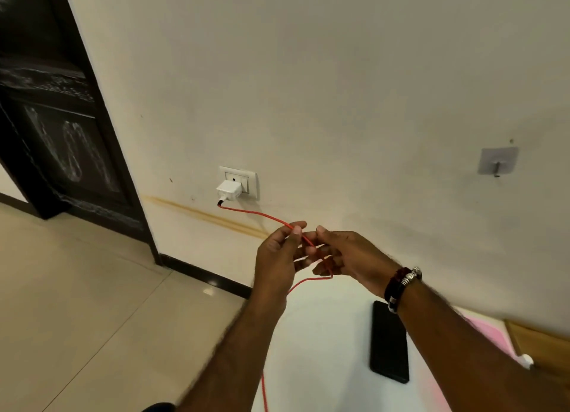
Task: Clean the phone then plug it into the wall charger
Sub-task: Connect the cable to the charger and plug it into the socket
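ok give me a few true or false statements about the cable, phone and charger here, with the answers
1. The white charger sits in the wall socket. True.
2. The phone is held in the right hand. False: it lies flat on the white surface.
3. Both hands pinch the red cable. True; the left hand too.
4. The cable is plugged into the phone. False: no cable reaches it.
5. A hook is on the wall. True.

No readable text, label or brand anywhere. Charger (228, 190) and socket plate (246, 177): plain white, no markings visible. Phone (389, 342) screen dark, blank. Door (58, 128) pattern blurry, prob. no lettering.
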